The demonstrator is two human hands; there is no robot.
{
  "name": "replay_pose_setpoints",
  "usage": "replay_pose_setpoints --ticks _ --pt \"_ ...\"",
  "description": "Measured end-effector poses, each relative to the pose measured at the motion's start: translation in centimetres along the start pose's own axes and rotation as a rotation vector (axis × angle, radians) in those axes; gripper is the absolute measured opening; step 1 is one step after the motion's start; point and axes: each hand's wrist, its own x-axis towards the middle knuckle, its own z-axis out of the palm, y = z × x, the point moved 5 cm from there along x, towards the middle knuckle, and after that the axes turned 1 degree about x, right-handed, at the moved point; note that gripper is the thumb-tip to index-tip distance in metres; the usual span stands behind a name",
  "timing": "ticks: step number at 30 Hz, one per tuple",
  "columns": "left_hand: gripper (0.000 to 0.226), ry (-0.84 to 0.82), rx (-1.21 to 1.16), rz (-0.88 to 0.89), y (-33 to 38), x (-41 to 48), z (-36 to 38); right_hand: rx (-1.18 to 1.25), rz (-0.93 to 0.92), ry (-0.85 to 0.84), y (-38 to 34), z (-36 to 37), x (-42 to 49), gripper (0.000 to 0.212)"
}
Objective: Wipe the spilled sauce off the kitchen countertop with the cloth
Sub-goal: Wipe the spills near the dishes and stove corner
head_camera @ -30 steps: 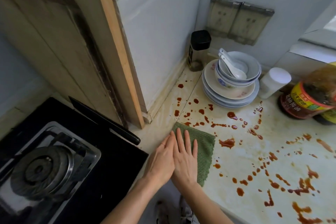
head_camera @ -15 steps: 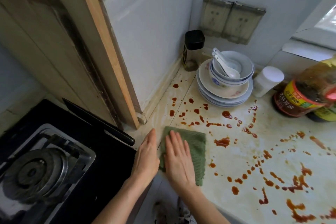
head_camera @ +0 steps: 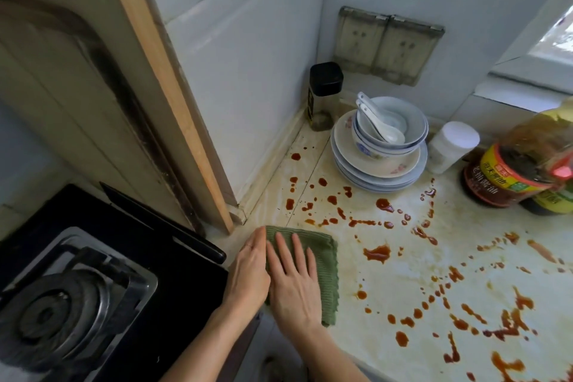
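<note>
While pressed flat to the countertop [head_camera: 387, 288] at lower centre of the head view, not yet on any puddle: green cloth [head_camera: 325, 260], long side running top to bottom of the frame. Right hand [head_camera: 294, 285] spread on top, fingers straight, gripping nothing; left hand [head_camera: 248, 270] likewise flat, touching the green cloth's left edge. Nearest sauce [head_camera: 376, 253] just to its right, with more across the right half and above. Probably best swept rightward, right hand nearer and leading.
</note>
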Motion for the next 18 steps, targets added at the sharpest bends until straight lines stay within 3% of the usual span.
replay_pose_setpoints --ticks 3,8,14,18 --pt "0.067 -0.001 0.016 -0.008 0.5 0.7 0.1 -0.01 -0.02 -0.024 1.1 -0.4 2.5 0.061" --pt "0.074 0.001 -0.01 0.013 0.7 1.6 -0.1 -0.01 0.197 0.048 3.1 -0.9 2.5 0.059" --pt "0.064 0.057 -0.043 0.012 0.7 1.5 -0.2 -0.056 -0.016 0.038 1.0 -1.2 6.8 0.052" --pt "0.069 0.047 -0.039 0.027 0.9 2.0 0.3 -0.076 0.137 0.017 3.5 -1.7 10.6 0.055"
